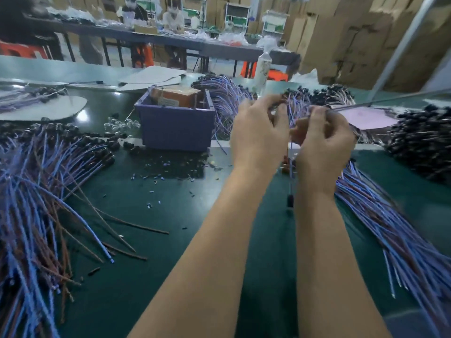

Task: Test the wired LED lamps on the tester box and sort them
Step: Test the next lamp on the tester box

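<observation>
Both my hands are raised together over the green table (156, 215), right of the purple tester box (175, 125). My left hand (258, 132) and my right hand (322, 140) have curled fingers that pinch a wired LED lamp (291, 176). Its wire hangs straight down between my wrists, with a black lamp holder at the low end. What the fingertips hold is blurred. The tester box holds a brown transformer. A large pile of blue and brown wired lamps (44, 191) lies at the left, another pile (390, 228) at the right.
More lamp bundles (227, 93) lie behind the box, and black lamp heads (419, 142) are heaped at the far right. Small cut wire bits (170, 164) litter the table before the box. A pink sheet (366, 117) and a white bottle (262, 67) stand behind my hands.
</observation>
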A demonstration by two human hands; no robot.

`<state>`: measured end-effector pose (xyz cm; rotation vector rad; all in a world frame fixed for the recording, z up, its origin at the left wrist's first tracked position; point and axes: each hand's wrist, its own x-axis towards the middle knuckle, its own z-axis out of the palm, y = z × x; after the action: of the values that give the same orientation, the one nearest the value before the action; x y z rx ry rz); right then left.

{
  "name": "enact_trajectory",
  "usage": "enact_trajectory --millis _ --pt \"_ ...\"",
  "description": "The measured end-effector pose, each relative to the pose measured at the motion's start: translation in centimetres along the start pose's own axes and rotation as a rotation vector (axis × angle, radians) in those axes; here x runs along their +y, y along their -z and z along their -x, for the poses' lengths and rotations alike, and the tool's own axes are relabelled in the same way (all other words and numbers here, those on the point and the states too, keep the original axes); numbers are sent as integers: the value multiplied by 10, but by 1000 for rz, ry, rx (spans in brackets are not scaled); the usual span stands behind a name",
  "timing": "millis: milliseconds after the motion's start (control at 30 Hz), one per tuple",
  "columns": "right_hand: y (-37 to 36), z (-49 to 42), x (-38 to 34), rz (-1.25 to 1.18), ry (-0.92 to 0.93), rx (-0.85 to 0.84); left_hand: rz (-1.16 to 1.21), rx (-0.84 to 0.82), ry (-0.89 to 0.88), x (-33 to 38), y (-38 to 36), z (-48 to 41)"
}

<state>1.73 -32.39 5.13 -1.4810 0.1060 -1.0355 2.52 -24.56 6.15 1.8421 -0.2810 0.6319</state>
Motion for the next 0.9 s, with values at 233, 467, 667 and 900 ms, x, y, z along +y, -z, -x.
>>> enact_trajectory --millis 233,467,667,900 --pt "68 -29 19 -582 -439 432 258 -556 456 -11 -106 31" --pt "115 -30 61 -658 -671 676 163 -409 402 -17 -172 36" --pt "120 -24 85 -597 -850 557 -337 -624 251 -40 -195 46" --pt "105 -33 96 -411 -820 356 -249 -597 238 -54 -191 37"
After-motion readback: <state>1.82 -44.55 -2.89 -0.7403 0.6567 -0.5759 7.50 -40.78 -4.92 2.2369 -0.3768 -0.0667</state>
